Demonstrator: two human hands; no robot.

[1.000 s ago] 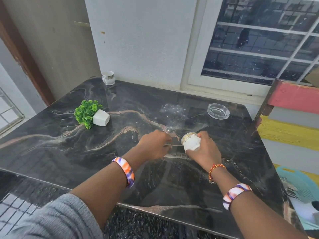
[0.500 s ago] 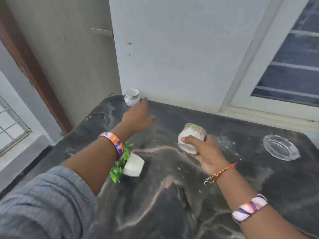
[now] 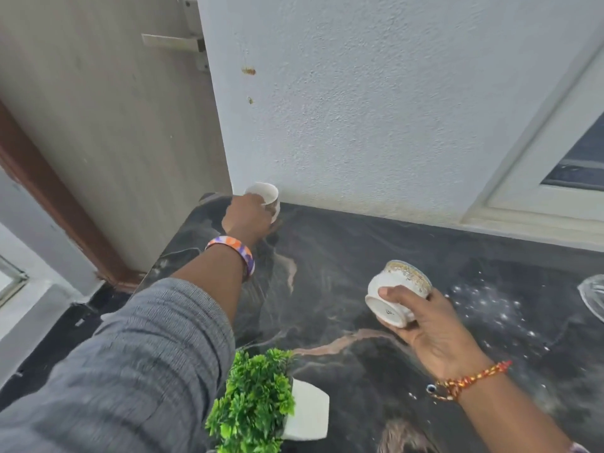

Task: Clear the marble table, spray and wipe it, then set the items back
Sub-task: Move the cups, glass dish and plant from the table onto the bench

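My right hand [image 3: 434, 325] grips a white gold-rimmed cup [image 3: 394, 291], tilted on its side above the black marble table [image 3: 376, 243]. At the table's far left corner my left hand [image 3: 248, 217] wraps around a second white cup [image 3: 266, 192] close to the wall. A small green plant in a white pot [image 3: 307, 415] lies tipped over near the front, beside my left sleeve. White specks [image 3: 490, 305] are scattered on the marble right of the held cup.
A glass ashtray [image 3: 593, 297] shows at the right edge of the table. The white wall [image 3: 376, 109] runs along the table's back. A wooden door [image 3: 108, 125] stands at the left, a window frame [image 3: 539, 197] at the right.
My left hand reached the far corner and took hold of the second cup. My right hand kept the gold-rimmed cup raised. The view swung left and closer.
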